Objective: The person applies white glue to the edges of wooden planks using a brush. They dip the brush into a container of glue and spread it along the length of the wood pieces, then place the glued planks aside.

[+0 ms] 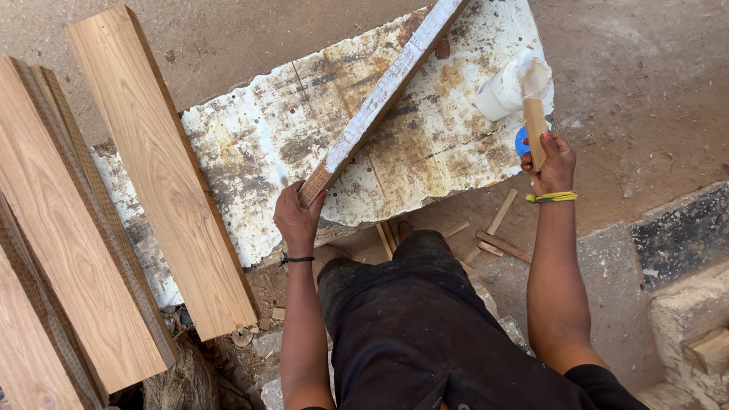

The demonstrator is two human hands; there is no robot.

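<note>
Bare, dusty earth floor [645, 114] forms the ground, with a worn white board [258, 144], stained brown and rust, lying flat on it as the work surface; all places below are given relative to this board. Left hand [298, 218] is closed around the near end of a long wooden strip [380, 99], at the board's near edge; the strip is whitened along its upper face and runs diagonally across the board toward its far edge. A dark band circles the left wrist. Right hand [550, 163] is closed around the wooden handle of a brush [534, 106], just off the board's right end; the bristles are loaded white and point away from the person, resting at a white container [501, 95] that sits on the board's right corner. A blue lid [521, 141] shows partly beside the handle, at the same corner. A yellow-green thread band sits on the right wrist. Small wood offcuts [497, 228] lie on the ground just off the board's near edge, between the two forearms. Left of the board, several broad planed planks [163, 167] lie side by side, the nearest overlapping the board's left end. Right of the board and nearer the person, rough stone blocks [687, 319] border the ground. Dark trousers fill the near foreground.
</note>
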